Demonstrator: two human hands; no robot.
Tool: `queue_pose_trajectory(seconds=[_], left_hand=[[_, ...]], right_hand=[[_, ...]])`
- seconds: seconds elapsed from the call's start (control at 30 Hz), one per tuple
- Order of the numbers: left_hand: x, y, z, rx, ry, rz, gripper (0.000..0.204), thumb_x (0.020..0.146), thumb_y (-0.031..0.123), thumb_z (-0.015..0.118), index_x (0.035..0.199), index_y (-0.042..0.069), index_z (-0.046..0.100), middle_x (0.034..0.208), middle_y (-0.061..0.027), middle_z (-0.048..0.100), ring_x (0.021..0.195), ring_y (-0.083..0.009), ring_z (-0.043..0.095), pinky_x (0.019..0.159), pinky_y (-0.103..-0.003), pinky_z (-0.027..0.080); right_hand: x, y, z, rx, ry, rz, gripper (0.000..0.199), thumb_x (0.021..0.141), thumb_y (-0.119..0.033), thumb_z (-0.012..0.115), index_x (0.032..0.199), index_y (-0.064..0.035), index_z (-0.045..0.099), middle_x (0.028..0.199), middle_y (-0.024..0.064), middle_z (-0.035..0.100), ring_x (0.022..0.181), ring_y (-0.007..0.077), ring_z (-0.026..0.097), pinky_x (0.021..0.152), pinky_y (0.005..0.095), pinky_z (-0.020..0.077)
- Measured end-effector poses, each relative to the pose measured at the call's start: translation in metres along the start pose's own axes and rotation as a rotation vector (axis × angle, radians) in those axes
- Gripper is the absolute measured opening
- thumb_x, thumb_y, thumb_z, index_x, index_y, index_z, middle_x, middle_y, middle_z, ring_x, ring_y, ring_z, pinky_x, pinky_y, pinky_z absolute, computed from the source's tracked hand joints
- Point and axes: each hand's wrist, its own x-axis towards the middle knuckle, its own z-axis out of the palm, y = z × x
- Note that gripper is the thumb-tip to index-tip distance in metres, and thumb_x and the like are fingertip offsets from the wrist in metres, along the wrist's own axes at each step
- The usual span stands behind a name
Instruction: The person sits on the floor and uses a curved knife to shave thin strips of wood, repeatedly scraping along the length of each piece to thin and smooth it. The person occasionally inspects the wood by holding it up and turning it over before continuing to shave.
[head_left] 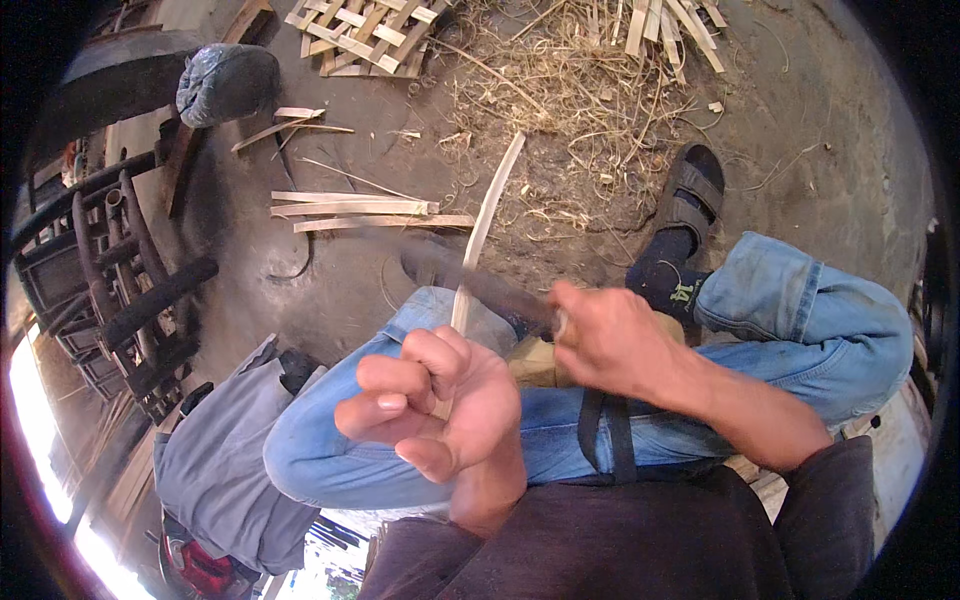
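Note:
A pale bamboo strip (484,226) rises from my left hand (440,395), whose fingers are curled around its lower end above my left knee. My right hand (618,340) is closed round the handle of a knife (500,294), smeared by motion. The dark blade points left and crosses the strip just above my left fingers. Whether its edge touches the strip, I cannot tell. Several cut bamboo strips (350,207) lie on the floor ahead, to the left of the held one.
Curly shavings (570,110) cover the floor ahead, near a woven bamboo lattice (365,35) and more strips (670,30). A dark metal frame (125,260) stands at the left, with a grey cloth (235,460) nearer. My sandalled foot (690,200) rests at the right.

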Motion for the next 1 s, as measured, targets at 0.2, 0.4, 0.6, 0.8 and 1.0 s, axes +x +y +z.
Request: queue_pose_trajectory(seconds=[0.2, 0.4, 0.6, 0.8, 1.0], left_hand=[[0.004, -0.002, -0.005, -0.023, -0.071, 0.028, 0.032, 0.094, 0.035, 0.059, 0.097, 0.008, 0.042, 0.073, -0.0001, 0.032, 0.053, -0.0101, 0.028, 0.049, -0.026, 0.022], [0.008, -0.003, 0.0, 0.075, 0.005, 0.017, 0.029, 0.096, 0.035, 0.053, 0.095, 0.007, 0.044, 0.068, 0.0006, 0.033, 0.05, -0.0078, 0.028, 0.047, -0.026, 0.021], [0.019, 0.004, -0.005, 0.092, 0.21, 0.041, 0.033, 0.101, 0.038, 0.043, 0.084, 0.01, 0.039, 0.056, 0.003, 0.03, 0.044, -0.0064, 0.021, 0.043, -0.023, 0.019], [0.016, 0.003, -0.019, 0.131, 0.081, 0.04, 0.037, 0.102, 0.041, 0.043, 0.082, 0.011, 0.037, 0.056, 0.0024, 0.031, 0.044, -0.006, 0.022, 0.043, -0.023, 0.016], [0.017, 0.006, -0.016, 0.125, 0.045, 0.0, 0.039, 0.101, 0.043, 0.046, 0.08, 0.012, 0.036, 0.056, 0.0024, 0.03, 0.043, -0.0054, 0.021, 0.043, -0.023, 0.015]], right_hand=[[0.001, -0.015, -0.018, 0.016, -0.087, -0.019, 0.027, 0.076, -0.013, 0.065, 0.095, 0.0, 0.051, 0.073, 0.0246, 0.064, 0.075, 0.0469, 0.064, 0.066, 0.0554, 0.0522], [0.003, -0.006, -0.002, 0.033, -0.017, -0.114, 0.035, 0.073, -0.011, 0.067, 0.104, -0.0012, 0.054, 0.068, 0.0248, 0.061, 0.07, 0.0454, 0.063, 0.062, 0.0512, 0.0519], [0.017, 0.006, 0.01, 0.02, 0.017, -0.024, 0.034, 0.076, -0.014, 0.067, 0.102, 0.0023, 0.052, 0.067, 0.0246, 0.061, 0.068, 0.0449, 0.064, 0.062, 0.0516, 0.0517], [0.007, -0.007, 0.023, 0.018, -0.005, -0.179, 0.037, 0.076, -0.017, 0.071, 0.104, 0.0001, 0.052, 0.066, 0.0231, 0.061, 0.068, 0.0435, 0.064, 0.06, 0.0502, 0.0525], [0.015, -0.003, 0.022, 0.05, -0.034, -0.071, 0.034, 0.075, -0.013, 0.066, 0.104, 0.0023, 0.055, 0.067, 0.0253, 0.062, 0.069, 0.0449, 0.064, 0.064, 0.051, 0.0534]])
